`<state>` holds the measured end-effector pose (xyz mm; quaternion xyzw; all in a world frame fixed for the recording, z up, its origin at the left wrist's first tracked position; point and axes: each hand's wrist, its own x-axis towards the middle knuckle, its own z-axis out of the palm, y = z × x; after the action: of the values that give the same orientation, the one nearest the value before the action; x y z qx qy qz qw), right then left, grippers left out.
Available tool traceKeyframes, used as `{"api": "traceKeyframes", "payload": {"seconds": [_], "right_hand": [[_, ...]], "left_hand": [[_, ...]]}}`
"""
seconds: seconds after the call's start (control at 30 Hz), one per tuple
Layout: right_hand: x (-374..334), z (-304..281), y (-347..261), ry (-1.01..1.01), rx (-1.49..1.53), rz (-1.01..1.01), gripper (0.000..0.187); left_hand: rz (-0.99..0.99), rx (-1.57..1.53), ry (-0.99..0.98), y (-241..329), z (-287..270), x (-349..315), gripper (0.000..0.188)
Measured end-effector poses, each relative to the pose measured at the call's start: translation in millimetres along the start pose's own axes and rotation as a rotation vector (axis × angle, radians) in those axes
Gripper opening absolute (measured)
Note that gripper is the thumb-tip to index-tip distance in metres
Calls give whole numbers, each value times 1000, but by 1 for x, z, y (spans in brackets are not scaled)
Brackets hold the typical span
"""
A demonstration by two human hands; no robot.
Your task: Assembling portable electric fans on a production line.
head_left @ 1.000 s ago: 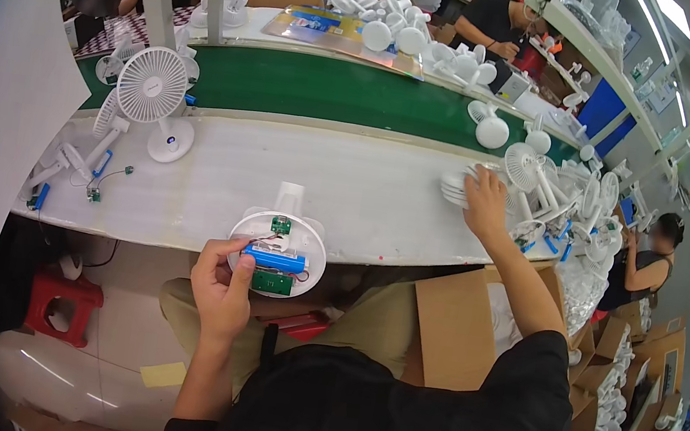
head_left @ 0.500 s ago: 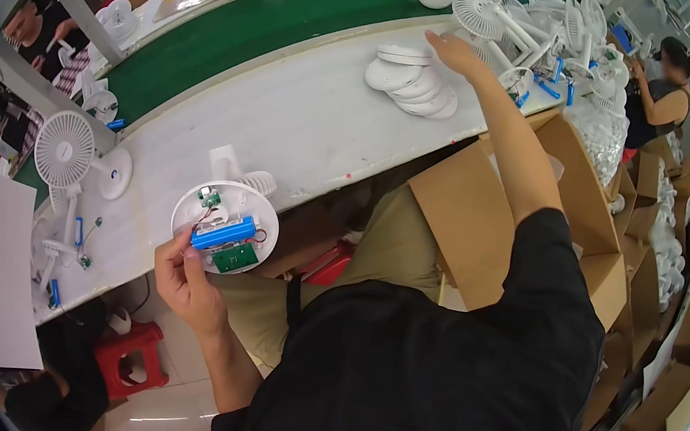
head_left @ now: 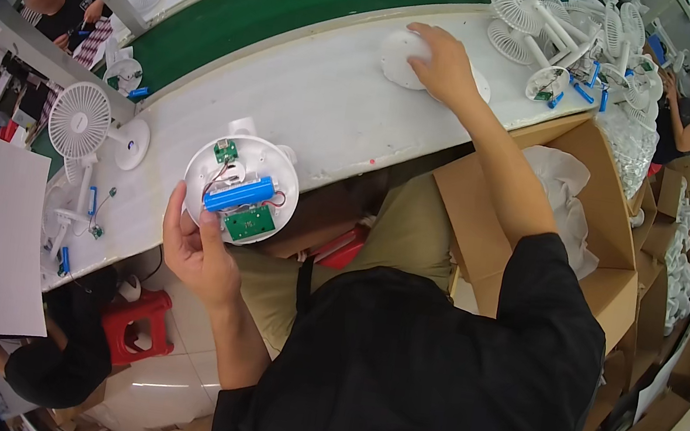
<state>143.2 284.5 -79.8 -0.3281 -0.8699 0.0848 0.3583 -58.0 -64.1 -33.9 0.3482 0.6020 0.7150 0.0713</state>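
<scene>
My left hand [head_left: 206, 251] grips the near left rim of a white fan base [head_left: 285, 174], thumb up on the edge. The base's open underside faces up. Inside it lie a blue cylindrical battery [head_left: 240, 194], a green circuit board [head_left: 249, 223], a smaller green board [head_left: 225, 151] and thin wires. Farther off to the right, my right hand [head_left: 448, 70] is closed over a white round cover [head_left: 399, 57], fingers at its far edge and thumb on the near side. More white covers show partly under the hand; the rest of the pile is hidden.
An assembled white fan [head_left: 80, 121] stands at left, near loose parts with blue batteries. Many fan bodies [head_left: 556, 33] pile up at the far right. An open cardboard box [head_left: 484, 226] adjoins the white table [head_left: 326, 98]. Beyond runs a green belt [head_left: 304, 3]. Other people sit left and right.
My right hand has come back from beyond the cover pile and closed on a cover. My left hand still holds the fan base, now turned slightly more face-up. The whole view has shifted a little.
</scene>
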Motion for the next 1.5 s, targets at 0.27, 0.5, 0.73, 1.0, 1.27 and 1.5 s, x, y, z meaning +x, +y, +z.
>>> {"api": "traceKeyframes", "payload": {"seconds": [0.27, 0.5, 0.73, 1.0, 1.27, 1.5], "right_hand": [[-54, -45, -32, -49, 228, 347, 57], [-86, -60, -35, -46, 904, 639, 62], [-85, -71, -155, -54, 1365, 476, 55], [-74, -32, -202, -9, 1302, 119, 49], [-74, -32, -230, -142, 1505, 438, 47], [-88, -27, -235, -107, 1318, 345, 50]], "left_hand": [[-58, -46, -58, 10, 8, 9, 45], [-55, -106, -52, 10, 9, 14, 46], [-91, -22, -24, 15, 35, 5, 43], [-36, -15, 63, 19, 49, -18, 49], [-48, -83, 115, 2, 42, -29, 46], [-21, -6, -36, 7, 29, -44, 52]]}}
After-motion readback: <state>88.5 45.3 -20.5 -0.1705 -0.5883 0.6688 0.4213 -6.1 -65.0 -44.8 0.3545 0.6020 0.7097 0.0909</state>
